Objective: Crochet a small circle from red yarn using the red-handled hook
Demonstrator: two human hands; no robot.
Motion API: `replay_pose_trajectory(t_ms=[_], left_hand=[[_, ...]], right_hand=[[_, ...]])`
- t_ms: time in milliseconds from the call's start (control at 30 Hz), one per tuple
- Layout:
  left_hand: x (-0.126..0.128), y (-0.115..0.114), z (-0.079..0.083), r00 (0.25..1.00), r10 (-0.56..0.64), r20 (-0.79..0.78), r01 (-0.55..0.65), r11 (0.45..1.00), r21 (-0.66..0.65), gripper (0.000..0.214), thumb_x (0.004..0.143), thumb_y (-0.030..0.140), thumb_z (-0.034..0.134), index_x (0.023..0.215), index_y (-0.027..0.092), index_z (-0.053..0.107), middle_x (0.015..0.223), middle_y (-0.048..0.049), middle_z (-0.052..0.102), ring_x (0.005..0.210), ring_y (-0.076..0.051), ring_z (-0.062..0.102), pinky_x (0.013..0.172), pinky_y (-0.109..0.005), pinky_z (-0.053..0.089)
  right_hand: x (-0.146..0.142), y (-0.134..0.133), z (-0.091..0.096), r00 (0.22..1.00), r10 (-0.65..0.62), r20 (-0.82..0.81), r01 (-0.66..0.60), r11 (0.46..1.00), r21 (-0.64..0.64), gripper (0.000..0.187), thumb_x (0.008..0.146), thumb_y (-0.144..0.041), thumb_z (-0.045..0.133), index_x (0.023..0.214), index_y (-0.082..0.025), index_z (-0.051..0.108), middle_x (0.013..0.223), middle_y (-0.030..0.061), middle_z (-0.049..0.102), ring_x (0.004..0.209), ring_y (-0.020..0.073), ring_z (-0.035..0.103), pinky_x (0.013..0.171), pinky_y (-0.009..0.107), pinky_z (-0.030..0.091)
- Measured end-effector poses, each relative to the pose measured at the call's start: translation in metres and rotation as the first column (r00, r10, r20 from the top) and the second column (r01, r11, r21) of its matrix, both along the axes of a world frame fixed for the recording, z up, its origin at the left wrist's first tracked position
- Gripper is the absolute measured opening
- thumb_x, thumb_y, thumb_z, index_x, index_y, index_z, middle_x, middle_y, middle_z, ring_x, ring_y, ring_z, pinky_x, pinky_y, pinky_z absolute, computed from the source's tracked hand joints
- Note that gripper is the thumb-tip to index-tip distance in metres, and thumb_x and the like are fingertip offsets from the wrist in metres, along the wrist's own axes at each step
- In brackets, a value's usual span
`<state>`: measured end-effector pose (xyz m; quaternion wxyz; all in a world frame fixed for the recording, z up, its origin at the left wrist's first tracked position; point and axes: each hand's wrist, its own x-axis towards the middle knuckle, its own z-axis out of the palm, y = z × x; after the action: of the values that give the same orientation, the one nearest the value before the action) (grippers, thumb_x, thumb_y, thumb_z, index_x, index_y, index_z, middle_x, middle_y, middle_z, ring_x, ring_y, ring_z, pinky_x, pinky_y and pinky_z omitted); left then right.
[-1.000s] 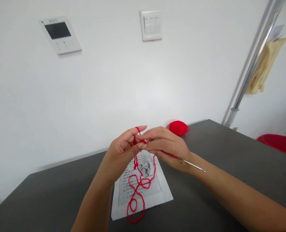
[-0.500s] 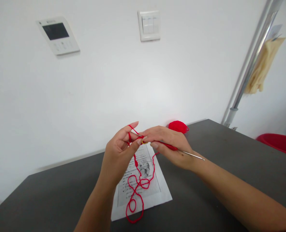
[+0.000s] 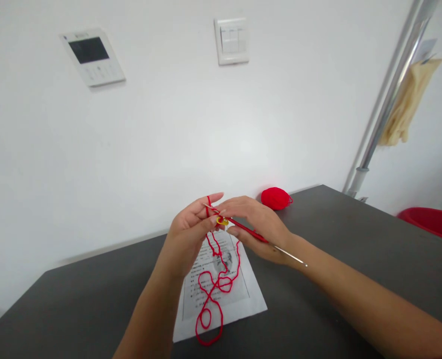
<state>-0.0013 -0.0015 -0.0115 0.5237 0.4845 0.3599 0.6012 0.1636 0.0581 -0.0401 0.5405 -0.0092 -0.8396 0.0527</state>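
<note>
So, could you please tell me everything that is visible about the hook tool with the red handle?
The slim hook tool has a red, plastic-looking middle handle and a shiny, metal-looking shaft at each end. The right hand holds it slanted: the upper tip reaches the red yarn at the left hand, and the lower end crosses in front of the right wrist. Whether yarn loops around it is too small to tell.

Possibly a home: wall intercom (image 3: pixel 92 57), switches (image 3: pixel 232 41)
</note>
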Motion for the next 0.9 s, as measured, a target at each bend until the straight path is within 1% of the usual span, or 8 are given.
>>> replay_pose_trajectory(t_ms=[167,333,567,633,733,767,833,900], left_hand=[[-0.015,-0.001,0.004,0.991,-0.129,0.036,0.130,0.991,-0.016,0.037,0.067,0.018,0.083,0.104,0.016,0.079,0.073,-0.0055,0.074,0.065,-0.013,0.064,0.067,-0.024,0.050],[-0.023,-0.003,0.008,0.988,-0.099,0.119,0.093,0.994,0.060,0.038,0.064,0.015,0.081,0.101,0.013,0.078,0.063,-0.0021,0.065,0.057,-0.010,0.055,0.057,-0.020,0.044],[-0.017,-0.008,0.015,0.972,-0.126,0.200,0.109,0.990,0.092,0.031,0.067,0.014,0.072,0.097,0.009,0.077,0.055,0.0002,0.056,0.054,-0.010,0.045,0.054,-0.023,0.038],[-0.014,-0.010,0.016,0.959,-0.123,0.257,0.109,0.992,0.067,0.027,0.067,0.013,0.069,0.092,0.009,0.076,0.053,0.0014,0.052,0.052,-0.009,0.042,0.053,-0.022,0.037],[-0.014,-0.010,0.017,0.947,-0.114,0.301,0.115,0.993,0.015,0.023,0.065,0.013,0.068,0.087,0.009,0.076,0.051,0.0036,0.045,0.051,-0.008,0.038,0.052,-0.021,0.036],[-0.015,-0.010,0.017,0.949,-0.113,0.293,0.117,0.993,0.005,0.022,0.066,0.013,0.068,0.086,0.009,0.076,0.051,0.0037,0.044,0.051,-0.008,0.038,0.053,-0.022,0.036],[-0.017,-0.009,0.016,0.962,-0.114,0.249,0.115,0.993,0.010,0.020,0.066,0.015,0.069,0.085,0.010,0.076,0.052,0.0035,0.045,0.051,-0.008,0.039,0.053,-0.022,0.036],[-0.019,-0.007,0.015,0.976,-0.113,0.187,0.109,0.993,0.036,0.020,0.067,0.016,0.071,0.086,0.010,0.076,0.054,0.0023,0.049,0.052,-0.009,0.041,0.053,-0.023,0.037]], right_hand=[[0.009,-0.006,0.012,0.992,0.124,-0.002,-0.124,0.987,-0.104,0.021,0.099,-0.020,0.058,0.118,-0.016,0.065,0.115,0.0127,0.074,0.117,0.0165,0.066,0.101,0.034,0.055],[0.010,-0.016,0.012,0.988,0.131,-0.078,-0.149,0.940,-0.308,0.019,0.096,-0.021,0.062,0.113,-0.021,0.071,0.112,0.0085,0.077,0.108,0.0179,0.071,0.095,0.034,0.059],[0.002,-0.025,0.010,0.881,0.245,-0.405,-0.470,0.547,-0.693,0.019,0.094,-0.035,0.067,0.100,-0.019,0.076,0.091,0.0063,0.081,0.085,0.0196,0.079,0.081,0.034,0.065],[0.003,-0.024,0.011,0.906,0.238,-0.350,-0.419,0.625,-0.659,0.018,0.095,-0.032,0.065,0.102,-0.019,0.075,0.094,0.0068,0.081,0.086,0.0189,0.079,0.082,0.033,0.065],[0.010,-0.021,0.014,0.977,0.182,-0.113,-0.211,0.909,-0.361,0.016,0.094,-0.020,0.065,0.108,-0.019,0.073,0.107,0.0081,0.079,0.103,0.0176,0.075,0.093,0.031,0.061],[0.013,-0.021,0.015,0.985,0.164,-0.045,-0.170,0.954,-0.247,0.019,0.094,-0.017,0.064,0.111,-0.019,0.072,0.110,0.0080,0.079,0.108,0.0171,0.073,0.096,0.031,0.059],[0.017,-0.021,0.017,0.987,0.158,-0.006,-0.157,0.971,-0.181,0.021,0.095,-0.016,0.062,0.113,-0.020,0.071,0.112,0.0082,0.078,0.110,0.0169,0.072,0.097,0.031,0.059],[0.019,-0.020,0.017,0.980,0.183,-0.078,-0.199,0.923,-0.328,0.016,0.096,-0.020,0.062,0.108,-0.019,0.074,0.106,0.0082,0.079,0.103,0.0178,0.075,0.090,0.030,0.062]])
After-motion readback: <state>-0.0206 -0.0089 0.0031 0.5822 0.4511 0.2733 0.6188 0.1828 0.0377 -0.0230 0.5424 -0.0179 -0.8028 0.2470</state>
